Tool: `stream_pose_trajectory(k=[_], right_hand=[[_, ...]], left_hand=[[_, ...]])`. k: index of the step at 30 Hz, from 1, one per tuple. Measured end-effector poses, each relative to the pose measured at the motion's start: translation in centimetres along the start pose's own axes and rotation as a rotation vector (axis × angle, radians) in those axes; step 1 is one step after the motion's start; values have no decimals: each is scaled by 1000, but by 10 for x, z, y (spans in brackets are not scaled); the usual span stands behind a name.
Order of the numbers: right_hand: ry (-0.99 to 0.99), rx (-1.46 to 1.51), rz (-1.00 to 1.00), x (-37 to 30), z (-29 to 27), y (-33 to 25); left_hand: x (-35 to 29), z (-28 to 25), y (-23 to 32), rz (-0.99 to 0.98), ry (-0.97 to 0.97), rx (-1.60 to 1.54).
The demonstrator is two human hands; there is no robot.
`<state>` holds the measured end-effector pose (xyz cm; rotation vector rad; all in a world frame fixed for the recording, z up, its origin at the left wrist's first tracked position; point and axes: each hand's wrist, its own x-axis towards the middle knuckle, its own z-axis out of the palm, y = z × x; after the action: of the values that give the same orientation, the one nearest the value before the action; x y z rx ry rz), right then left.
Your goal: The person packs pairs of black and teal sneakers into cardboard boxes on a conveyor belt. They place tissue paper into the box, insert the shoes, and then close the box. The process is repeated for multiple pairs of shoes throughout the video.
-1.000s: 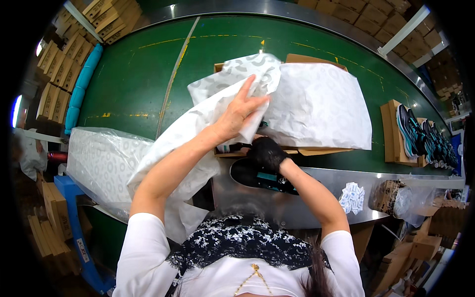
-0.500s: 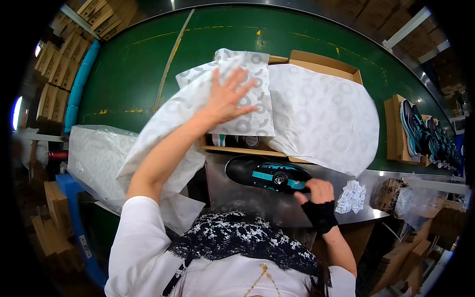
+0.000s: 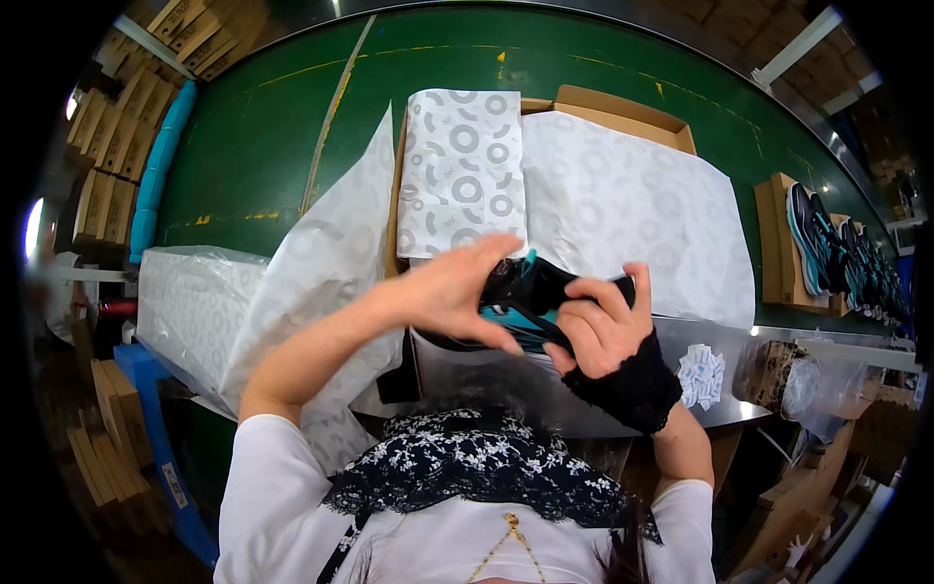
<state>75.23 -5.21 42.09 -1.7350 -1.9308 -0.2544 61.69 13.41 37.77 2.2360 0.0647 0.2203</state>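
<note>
A black and teal sports shoe (image 3: 530,316) is held up in front of a cardboard box (image 3: 623,122). My right hand (image 3: 613,336), in a black fingerless glove, grips the shoe's right end. Around its left end curl the thumb and fingers of my left hand (image 3: 448,292). White patterned tissue paper (image 3: 457,175) lies folded flat over the left part of the box. More of this paper spreads over the right part (image 3: 632,204), and a loose flap (image 3: 336,224) stands up at the left. The shoe's underside is hidden.
On the left lies a stack of tissue paper in clear plastic (image 3: 199,297). Small white packets (image 3: 700,377) are heaped at the right on the metal edge. Several shoes (image 3: 827,238) stand in a row at the far right. The table is green (image 3: 428,58).
My left hand has come off the paper, down to the shoe. The shoe, flat on the metal edge before, is now lifted and turned in both hands. The left paper now lies flatter.
</note>
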Motion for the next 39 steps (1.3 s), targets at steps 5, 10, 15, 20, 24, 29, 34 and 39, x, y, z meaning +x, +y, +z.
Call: stream_pose_trajectory(k=[5,10,15,20,24,29,34,39], right_hand=[[303,-104,-44,43,-22,-7],[472,61,66,28,-13,-4],[290,281,170,-14,25,-1],[-222,1032,771,-83,77,3],[358,1791,1627,-141,141,79],[780,1350,1573,-97,86,97],[815,614,1267,-119,71,97],[6,-519,433,-117,90,65]], left_hand=[[-7,-11,4,-311,223,-646],[-12,-34,-21,-229,512,-726],[24,-37,-47,-397,736,-1004],[68,6,-119,-716,632,-1256],[86,41,-123,-917,253,-1010],[71,15,-96,-765,123,-677],[9,-22,-128,-312,785,116],[6,15,-126,-522,632,-372]])
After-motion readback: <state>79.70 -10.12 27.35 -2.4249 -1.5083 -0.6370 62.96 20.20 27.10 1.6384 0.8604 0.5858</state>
